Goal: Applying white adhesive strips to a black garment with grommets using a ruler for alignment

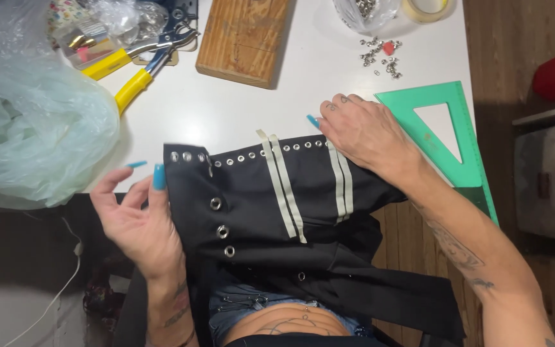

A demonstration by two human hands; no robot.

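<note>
The black garment (290, 205) lies over the near edge of the white table (226, 103), its eyelet row on top; the right hand (367, 138) presses flat on its upper right corner, gripping nothing, while the left hand (139, 218) is spread open at the left edge, thumb touching the cloth. Most of the fabric hangs toward the lap, so it could slide off if the palm lifts. The lower folds are lost in shadow, and the bag (33, 115) at left possibly covers other items.
</note>
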